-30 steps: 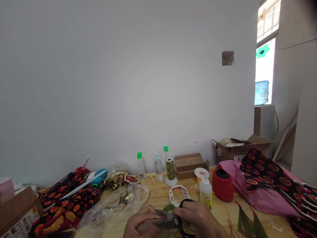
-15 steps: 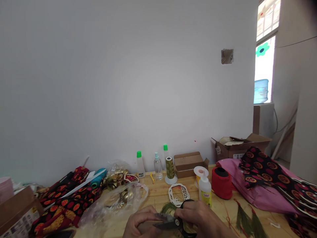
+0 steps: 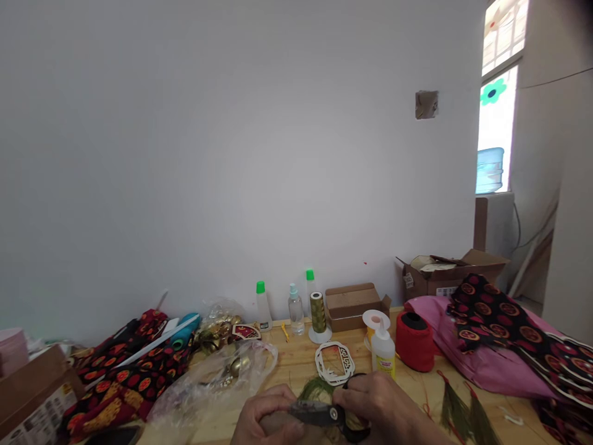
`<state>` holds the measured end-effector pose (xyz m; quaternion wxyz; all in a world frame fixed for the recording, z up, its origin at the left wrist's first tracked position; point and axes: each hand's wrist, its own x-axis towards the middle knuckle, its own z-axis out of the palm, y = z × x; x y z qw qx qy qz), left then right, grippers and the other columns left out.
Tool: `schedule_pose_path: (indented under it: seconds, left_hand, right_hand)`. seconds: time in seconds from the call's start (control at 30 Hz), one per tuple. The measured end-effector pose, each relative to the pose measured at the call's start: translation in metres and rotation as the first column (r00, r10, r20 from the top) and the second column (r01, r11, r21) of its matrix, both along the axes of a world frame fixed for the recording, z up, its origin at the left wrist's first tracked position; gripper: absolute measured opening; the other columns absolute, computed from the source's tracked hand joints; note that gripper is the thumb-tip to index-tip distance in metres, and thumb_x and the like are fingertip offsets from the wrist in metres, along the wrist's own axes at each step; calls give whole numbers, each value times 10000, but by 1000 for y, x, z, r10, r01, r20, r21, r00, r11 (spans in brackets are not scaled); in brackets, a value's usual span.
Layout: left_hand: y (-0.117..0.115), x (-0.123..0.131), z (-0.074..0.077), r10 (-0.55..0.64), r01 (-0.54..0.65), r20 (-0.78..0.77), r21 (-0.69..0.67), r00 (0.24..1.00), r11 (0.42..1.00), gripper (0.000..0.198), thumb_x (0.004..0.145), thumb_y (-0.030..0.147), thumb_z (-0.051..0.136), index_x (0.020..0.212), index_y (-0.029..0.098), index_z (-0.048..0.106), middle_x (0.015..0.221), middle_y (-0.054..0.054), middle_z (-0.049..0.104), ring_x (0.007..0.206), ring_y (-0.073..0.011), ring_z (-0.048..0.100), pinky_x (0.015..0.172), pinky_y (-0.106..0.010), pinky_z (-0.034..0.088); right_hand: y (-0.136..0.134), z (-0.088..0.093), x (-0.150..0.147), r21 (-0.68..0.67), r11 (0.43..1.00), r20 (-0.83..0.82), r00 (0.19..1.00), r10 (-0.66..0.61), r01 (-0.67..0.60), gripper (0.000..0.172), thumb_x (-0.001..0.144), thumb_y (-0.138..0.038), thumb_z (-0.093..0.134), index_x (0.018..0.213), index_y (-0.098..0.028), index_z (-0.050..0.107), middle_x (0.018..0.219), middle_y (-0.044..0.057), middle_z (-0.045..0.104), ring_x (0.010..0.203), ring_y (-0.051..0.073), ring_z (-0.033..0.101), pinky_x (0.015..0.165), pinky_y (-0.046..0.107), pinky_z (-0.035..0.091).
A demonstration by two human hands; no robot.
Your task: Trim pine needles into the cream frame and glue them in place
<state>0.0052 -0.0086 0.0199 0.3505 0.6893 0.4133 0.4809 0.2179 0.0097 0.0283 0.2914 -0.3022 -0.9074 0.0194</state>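
From my end I see the scissors (image 3: 319, 415) low over the front of the table (image 3: 296, 360), dark blades lying close together, with a pale round pivot and black handles. The right hand (image 3: 377, 405) grips those handles, covering much of the loops. The left hand (image 3: 266, 417) curls about the blade tips, hiding them; whether its fingers pinch anything, I can't tell. Green thread (image 3: 315, 390) behind is partly covered.
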Motion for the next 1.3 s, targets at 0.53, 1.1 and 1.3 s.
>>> schedule_pose_path:
  seconds: [0.53, 1.1, 1.3]
  left_hand:
    - [-2, 3, 5, 86, -84, 151, -21, 985, 996, 149, 546, 329, 696, 596, 188, 703, 587, -23, 617, 582, -143, 544, 555, -219, 413]
    - [3, -1, -2, -15, 17, 61, -26, 998, 1000, 112, 590, 305, 677, 622, 203, 711, 596, -18, 587, 568, -122, 514, 541, -201, 375]
    - [-2, 4, 4, 40, -35, 152, -36, 988, 999, 129, 537, 322, 712, 598, 208, 713, 581, -20, 606, 572, -129, 534, 560, -214, 387]
  right_hand:
    - [-3, 5, -4, -97, 992, -274, 960, 53, -82, 393, 619, -448, 652, 905, -181, 616, 695, 32, 601, 593, 148, 517, 521, 211, 373]
    - [0, 3, -2, -44, 999, -2, 1000, 7, -7, 303, 558, -300, 709, 826, -176, 640, 622, 18, 597, 559, 137, 519, 450, 205, 281]
    - [-2, 4, -1, -68, 998, -50, 999, -2, -1, 301, 510, -262, 744, 781, -177, 642, 643, 21, 614, 576, 140, 532, 471, 204, 300]
